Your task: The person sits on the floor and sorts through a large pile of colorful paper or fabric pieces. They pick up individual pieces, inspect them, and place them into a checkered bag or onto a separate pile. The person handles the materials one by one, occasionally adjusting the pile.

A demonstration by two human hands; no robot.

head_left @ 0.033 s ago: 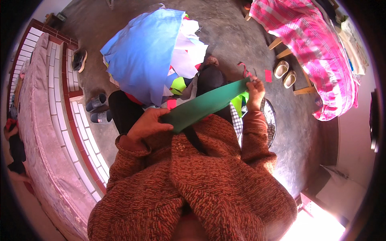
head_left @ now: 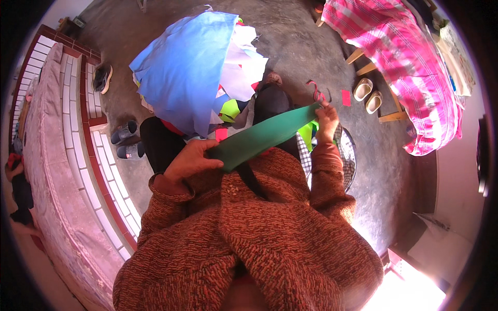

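A long strip of green fabric (head_left: 267, 133) is stretched at a slant in front of my body. Its lower left end is gripped by my left hand (head_left: 193, 161), thumb on top. Higher up, my right hand (head_left: 327, 120) pinches the other end between thumb and fingers. Just beyond the strip stands a large heap of cloth pieces, topped by a light blue cloth (head_left: 181, 67), with white and lime green scraps (head_left: 230, 110) poking out at its right side. Under my right wrist, more lime green cloth (head_left: 307, 136) and black-and-white checked cloth show partly.
A tiled ledge with a pink cover (head_left: 52, 135) runs along the left, with dark slippers (head_left: 129, 151) beside it. At right, a pink plaid cloth (head_left: 394, 57) drapes over wooden-legged furniture near pale shoes (head_left: 363, 89). Red scraps (head_left: 346, 97) lie on the floor.
My right hand has shifted very slightly to the left with its end of the green strip. My left hand has stayed in place.
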